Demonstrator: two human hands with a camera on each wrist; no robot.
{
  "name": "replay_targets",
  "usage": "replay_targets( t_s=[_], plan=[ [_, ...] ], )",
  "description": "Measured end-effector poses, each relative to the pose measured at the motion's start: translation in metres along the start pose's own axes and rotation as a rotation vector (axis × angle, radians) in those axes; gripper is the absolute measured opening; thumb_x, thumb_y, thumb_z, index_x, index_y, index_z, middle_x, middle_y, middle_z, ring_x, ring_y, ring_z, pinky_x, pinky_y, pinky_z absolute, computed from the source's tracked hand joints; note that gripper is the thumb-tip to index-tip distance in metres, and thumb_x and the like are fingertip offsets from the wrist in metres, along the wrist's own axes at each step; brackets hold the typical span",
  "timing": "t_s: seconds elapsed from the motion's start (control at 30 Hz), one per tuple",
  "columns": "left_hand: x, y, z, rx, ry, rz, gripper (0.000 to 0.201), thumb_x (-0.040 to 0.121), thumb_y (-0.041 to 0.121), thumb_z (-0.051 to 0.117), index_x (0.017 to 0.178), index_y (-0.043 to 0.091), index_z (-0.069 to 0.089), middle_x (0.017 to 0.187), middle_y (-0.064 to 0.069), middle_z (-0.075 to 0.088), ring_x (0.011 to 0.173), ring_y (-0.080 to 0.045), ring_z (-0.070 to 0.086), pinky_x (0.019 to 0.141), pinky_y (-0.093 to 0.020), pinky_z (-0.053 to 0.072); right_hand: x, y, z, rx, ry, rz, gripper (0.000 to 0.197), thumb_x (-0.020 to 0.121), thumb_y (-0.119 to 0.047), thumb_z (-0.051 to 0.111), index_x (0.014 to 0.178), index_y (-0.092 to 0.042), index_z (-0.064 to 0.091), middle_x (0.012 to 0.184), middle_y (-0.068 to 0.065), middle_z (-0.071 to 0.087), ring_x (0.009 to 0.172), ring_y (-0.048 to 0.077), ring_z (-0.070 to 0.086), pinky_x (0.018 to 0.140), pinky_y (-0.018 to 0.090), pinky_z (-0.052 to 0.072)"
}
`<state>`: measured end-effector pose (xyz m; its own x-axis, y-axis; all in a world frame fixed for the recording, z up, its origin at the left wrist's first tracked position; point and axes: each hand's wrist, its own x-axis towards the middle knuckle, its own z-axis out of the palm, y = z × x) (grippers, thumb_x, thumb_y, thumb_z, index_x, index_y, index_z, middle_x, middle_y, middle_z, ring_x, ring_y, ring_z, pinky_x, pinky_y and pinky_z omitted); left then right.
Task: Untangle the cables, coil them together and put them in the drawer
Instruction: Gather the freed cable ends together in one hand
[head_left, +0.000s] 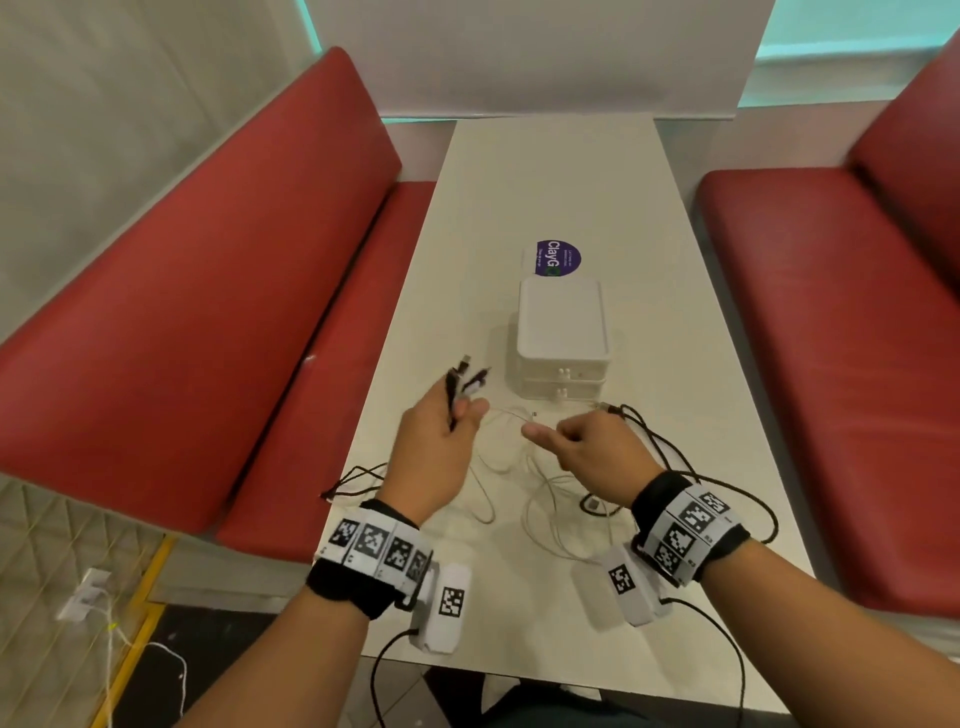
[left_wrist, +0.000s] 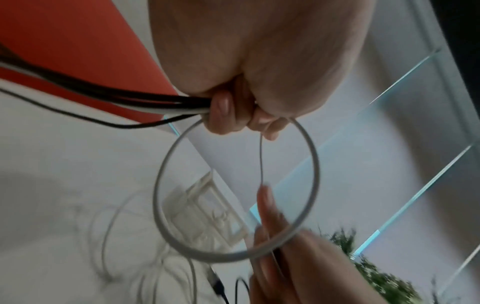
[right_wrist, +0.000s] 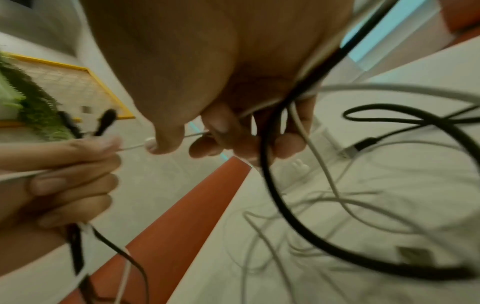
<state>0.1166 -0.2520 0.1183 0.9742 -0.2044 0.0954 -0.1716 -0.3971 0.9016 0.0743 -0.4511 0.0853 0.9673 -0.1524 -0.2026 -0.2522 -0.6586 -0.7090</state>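
Over the white table (head_left: 545, 182), my left hand (head_left: 465, 415) grips a bundle of black and white cable ends (head_left: 465, 376) whose plugs stick up past the fingers. From that fist a white cable loop (left_wrist: 159, 185) hangs down. My right hand (head_left: 543, 431) pinches a thin white cable (right_wrist: 196, 134) that runs across to the left hand, and a black cable (right_wrist: 270, 185) loops over its fingers. More white cable (head_left: 540, 499) lies tangled on the table under both hands. The small white drawer unit (head_left: 563, 332) stands just beyond the hands, and both drawers look shut.
Red padded benches (head_left: 208, 291) flank the table on the left and right (head_left: 841, 338). A purple round sticker (head_left: 557, 258) lies behind the drawer unit. Black cable (head_left: 353, 480) trails over the table's left edge, and another strand (head_left: 727, 493) curls past my right wrist.
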Motion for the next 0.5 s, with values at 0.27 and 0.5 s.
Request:
replay_targets(
  t_s=[0.27, 0.5],
  plan=[
    [0.016, -0.047, -0.021, 0.65, -0.333, -0.217, 0.012, 0.098, 0.023, 0.054, 0.092, 0.012, 0.053, 0.096, -0.006, 0.069, 0.088, -0.027, 0.068, 0.069, -0.035, 0.051, -0.008, -0.015, -0.011, 0.211, 0.037, -0.191, 0.026, 0.101, -0.028, 0.055, 0.079, -0.022, 0.067, 0.056, -0.011, 0.049, 0.054, 0.004, 0.043, 0.057, 0.023, 0.033],
    [0.001, -0.01, -0.009, 0.616, -0.31, 0.299, 0.027, 0.09, 0.025, 0.07, 0.109, 0.029, 0.052, 0.093, 0.017, 0.052, 0.065, -0.003, 0.051, 0.062, -0.031, 0.044, -0.005, -0.008, -0.005, -0.041, -0.123, -0.184, 0.026, 0.099, -0.031, 0.058, 0.078, -0.023, 0.071, 0.048, -0.019, 0.054, 0.048, 0.005, 0.049, 0.053, 0.022, 0.033]
  ],
)
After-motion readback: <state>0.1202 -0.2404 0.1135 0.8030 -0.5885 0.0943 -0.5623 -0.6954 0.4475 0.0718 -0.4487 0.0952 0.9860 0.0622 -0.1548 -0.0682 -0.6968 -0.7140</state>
